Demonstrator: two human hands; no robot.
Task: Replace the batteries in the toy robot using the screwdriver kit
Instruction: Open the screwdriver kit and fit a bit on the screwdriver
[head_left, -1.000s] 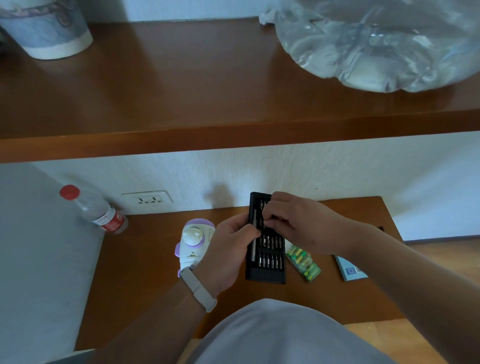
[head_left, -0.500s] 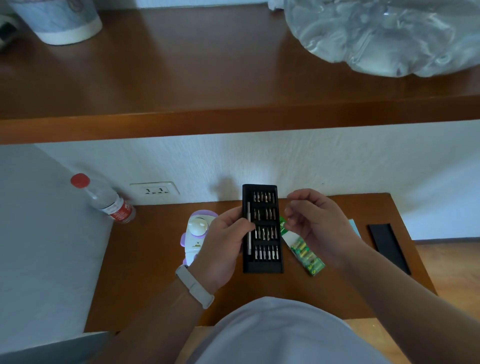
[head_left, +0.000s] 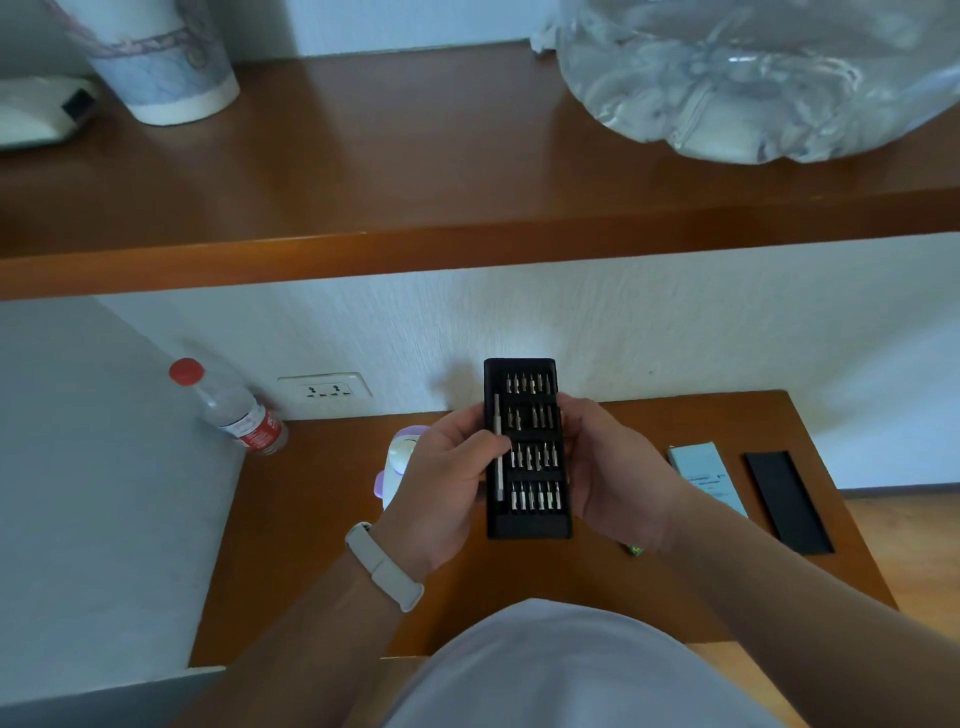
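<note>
together the left hand (head_left: 441, 483) and right hand (head_left: 618, 478) hold the screwdriver kit (head_left: 527, 519) between them, fingers (head_left: 480, 446) curled round its sides.

Open black screwdriver kit (head_left: 530, 470), bits (head_left: 535, 493) in four rows, held lengthwise above the counter (head_left: 322, 545). White-purple toy robot (head_left: 402, 457) lies at its 9 o'clock, green batteries (head_left: 635, 548) at 5 o'clock.

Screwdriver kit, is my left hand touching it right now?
Touching. The head view shows the left hand holding the screwdriver kit, thumb pressed on its left edge.
</note>
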